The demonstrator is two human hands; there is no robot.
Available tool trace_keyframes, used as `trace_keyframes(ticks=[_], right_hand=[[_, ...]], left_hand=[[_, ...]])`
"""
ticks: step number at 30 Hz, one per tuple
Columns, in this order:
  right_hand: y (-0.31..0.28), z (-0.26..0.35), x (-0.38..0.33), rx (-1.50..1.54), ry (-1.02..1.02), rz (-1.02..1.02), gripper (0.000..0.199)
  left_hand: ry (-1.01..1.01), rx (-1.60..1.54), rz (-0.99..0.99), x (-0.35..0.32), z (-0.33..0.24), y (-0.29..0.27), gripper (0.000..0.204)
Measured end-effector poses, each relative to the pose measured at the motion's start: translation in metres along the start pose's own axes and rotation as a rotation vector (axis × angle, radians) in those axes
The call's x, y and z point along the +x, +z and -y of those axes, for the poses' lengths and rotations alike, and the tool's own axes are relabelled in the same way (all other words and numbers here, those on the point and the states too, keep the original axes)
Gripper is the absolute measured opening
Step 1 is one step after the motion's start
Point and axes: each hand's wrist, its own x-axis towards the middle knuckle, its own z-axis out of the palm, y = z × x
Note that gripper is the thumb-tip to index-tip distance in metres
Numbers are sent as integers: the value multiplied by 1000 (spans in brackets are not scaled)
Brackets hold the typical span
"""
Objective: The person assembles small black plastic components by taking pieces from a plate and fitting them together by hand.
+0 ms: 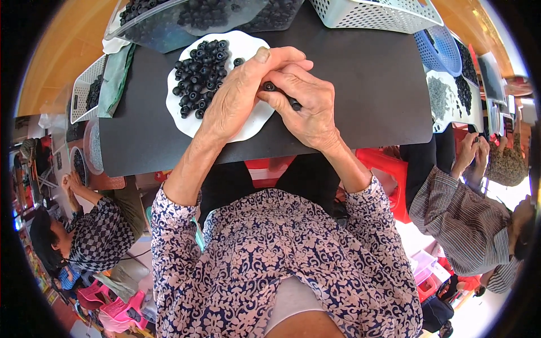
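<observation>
A white scalloped plate (248,45) lies on the dark table, with a pile of small black round parts (197,76), each with a ringed hole, on its left side. Over the plate's right edge my two hands meet. My right hand (307,104) is curled around a few of these black parts; one (269,86) shows between thumb and fingers, another (295,105) pokes out beside the palm. My left hand (239,90) presses against it, fingers bent over the right fingers, and what it grips is hidden. One loose part (238,61) sits by my left thumb.
A clear bin (163,34) of black parts and a white perforated basket (377,17) stand at the far edge. Left are another basket (84,93) and a green-grey cloth (115,79). Co-workers sit left (107,225) and right (462,208); a blue basket (439,53) is at far right.
</observation>
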Motion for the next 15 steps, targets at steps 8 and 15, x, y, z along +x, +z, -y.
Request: trace_keyframes(ticks=[8,15], right_hand=[[2,-4,-1,100,29,51,29],[-1,1,3,179,61,-13,30]], left_hand=[[-96,-118,-18,-4,-6,-2,71],[-76,-288,-197,-13,-3,-6,47]])
